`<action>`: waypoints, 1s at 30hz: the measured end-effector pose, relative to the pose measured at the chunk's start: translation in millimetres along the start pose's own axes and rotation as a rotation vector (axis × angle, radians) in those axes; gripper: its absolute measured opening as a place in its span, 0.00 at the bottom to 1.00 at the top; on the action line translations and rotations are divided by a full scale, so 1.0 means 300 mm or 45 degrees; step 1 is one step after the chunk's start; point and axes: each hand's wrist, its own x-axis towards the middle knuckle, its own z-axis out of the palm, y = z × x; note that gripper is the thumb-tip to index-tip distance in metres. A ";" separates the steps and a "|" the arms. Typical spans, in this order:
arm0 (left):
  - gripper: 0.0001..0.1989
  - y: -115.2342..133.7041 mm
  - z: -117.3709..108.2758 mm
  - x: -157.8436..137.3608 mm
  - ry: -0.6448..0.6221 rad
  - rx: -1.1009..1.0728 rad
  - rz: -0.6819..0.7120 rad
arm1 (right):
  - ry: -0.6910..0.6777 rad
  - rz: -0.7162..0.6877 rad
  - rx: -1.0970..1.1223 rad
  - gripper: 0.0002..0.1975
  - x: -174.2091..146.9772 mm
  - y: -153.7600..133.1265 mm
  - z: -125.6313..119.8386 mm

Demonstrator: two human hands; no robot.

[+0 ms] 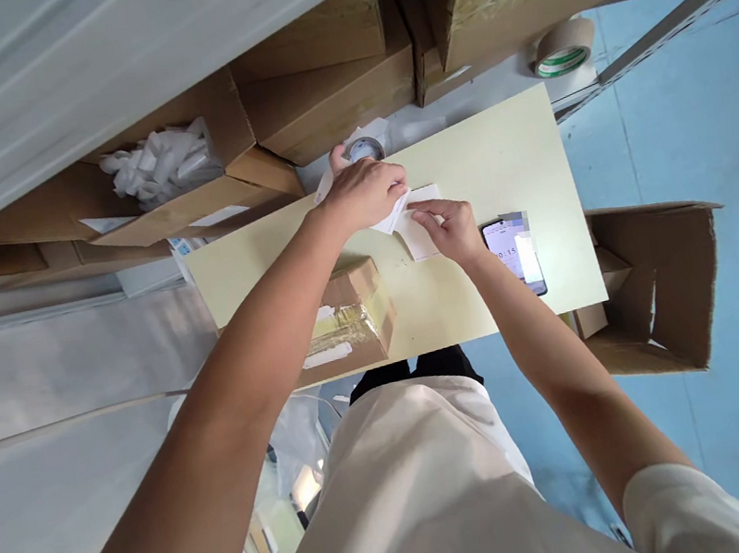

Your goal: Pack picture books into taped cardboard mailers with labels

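Closest up is the wearer's own white shirt [437, 481], with a bit of dark trousers [443, 363] poking out right below the near edge of the pale yellow bench [513, 169]. On the near left of the bench sits a small taped cardboard box [365, 310], partly behind the left forearm. Over to the right, just beside the right wrist, there's a phone [512, 256] lying face up with its screen lit, part of it blurred out. Past that end of the bench is an open carton [666, 286], down against the blue floor [730, 163].

Further in are the hands. The right hand [449, 225] has its thumb and forefinger really close together at the edge of a white card [416, 236] that lies on the bench; can't tell if it's actually gripping anything. The left hand [367, 193] has its fingers curled down on a white slip [393, 215], which overlaps the card a bit.

Just behind the left hand there's a roll of tape [365, 148] near the far edge. Beyond the bench it's cardboard all along: a box of crumpled white stuff [166, 164] on the left, big boxes [331, 100] in the middle, and a brown tape roll [564, 47] to the right.
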 end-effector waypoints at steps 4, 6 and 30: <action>0.09 -0.016 -0.024 0.001 0.021 -0.067 0.041 | -0.027 0.084 -0.053 0.25 0.002 0.044 0.014; 0.09 -0.024 -0.047 -0.006 0.125 -0.089 0.012 | -0.009 0.114 -0.103 0.27 0.001 0.079 0.022; 0.15 0.170 -0.031 -0.932 0.885 -1.728 -0.385 | 0.527 -0.305 -0.179 0.35 -0.398 -0.770 0.126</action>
